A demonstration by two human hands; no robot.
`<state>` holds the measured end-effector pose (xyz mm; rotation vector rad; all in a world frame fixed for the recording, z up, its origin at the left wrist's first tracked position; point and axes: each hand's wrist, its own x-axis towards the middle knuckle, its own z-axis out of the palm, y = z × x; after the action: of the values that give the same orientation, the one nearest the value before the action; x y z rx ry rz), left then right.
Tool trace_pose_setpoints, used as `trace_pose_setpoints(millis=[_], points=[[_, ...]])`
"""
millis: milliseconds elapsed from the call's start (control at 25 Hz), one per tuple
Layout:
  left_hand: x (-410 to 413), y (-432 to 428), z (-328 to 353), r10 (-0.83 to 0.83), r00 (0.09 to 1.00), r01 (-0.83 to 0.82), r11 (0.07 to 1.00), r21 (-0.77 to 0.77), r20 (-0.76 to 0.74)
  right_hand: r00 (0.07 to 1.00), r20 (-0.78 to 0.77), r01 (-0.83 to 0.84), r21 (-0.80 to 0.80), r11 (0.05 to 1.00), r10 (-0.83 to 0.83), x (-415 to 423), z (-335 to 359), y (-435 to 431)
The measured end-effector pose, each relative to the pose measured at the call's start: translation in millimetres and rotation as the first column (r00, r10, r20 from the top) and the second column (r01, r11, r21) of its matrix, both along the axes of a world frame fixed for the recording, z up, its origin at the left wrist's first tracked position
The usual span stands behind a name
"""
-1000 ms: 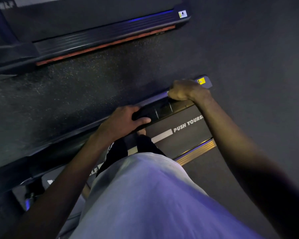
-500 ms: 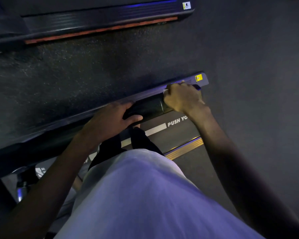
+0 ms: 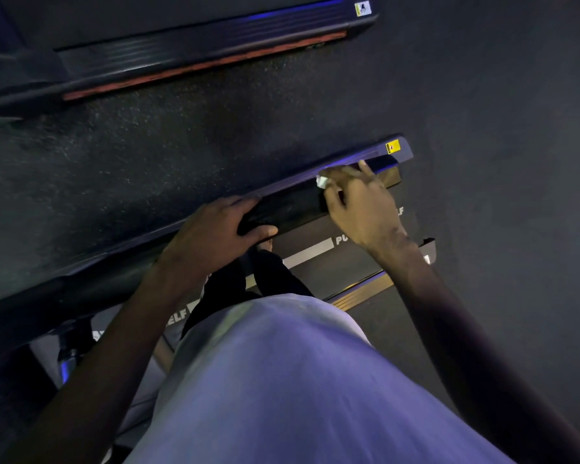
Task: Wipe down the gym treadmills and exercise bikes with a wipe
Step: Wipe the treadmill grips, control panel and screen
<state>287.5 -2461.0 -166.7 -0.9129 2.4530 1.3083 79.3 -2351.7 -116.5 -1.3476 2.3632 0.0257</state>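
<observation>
Where the right hand [image 3: 359, 202] was a tight fist at the far end of the treadmill side rail [image 3: 292, 209], it has drawn nearer, fingers [image 3: 365, 167] loosened yet holding the white wipe [image 3: 322, 181] against the rail; that end looks done. The left hand [image 3: 211, 232] stays clamped round the rail. Most of the wipe hides under the right hand, and the dim light blurs its edges.

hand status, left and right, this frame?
Left hand: grips the treadmill side rail.
Right hand: holds the white wipe against that rail.
</observation>
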Motion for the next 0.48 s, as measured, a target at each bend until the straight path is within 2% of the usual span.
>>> trace_pose_setpoints(millis=[80,160,320,400,480], points=[[2,4,1,0.000,0.999,0.002,1.000,-0.031,0.048,0.998,-0.061,-0.017,-0.064,0.998,0.013,9,-19,12],[4,11,3,0.016,0.995,-0.008,0.997,-0.080,0.103,0.998,-0.055,-0.020,-0.162,0.987,0.011,27,-34,21],[3,19,7,0.035,0.992,-0.009,0.977,-0.214,0.121,0.984,-0.046,-0.180,-0.290,0.940,0.175,31,-43,55],[4,23,5,0.041,0.994,-0.013,0.964,-0.266,0.099,0.989,-0.078,-0.144,-0.327,0.934,0.125,8,-48,75],[6,27,0,0.038,0.996,-0.011,0.954,-0.301,0.085,0.999,-0.047,-0.026,-0.400,0.916,0.007,-8,-55,83]])
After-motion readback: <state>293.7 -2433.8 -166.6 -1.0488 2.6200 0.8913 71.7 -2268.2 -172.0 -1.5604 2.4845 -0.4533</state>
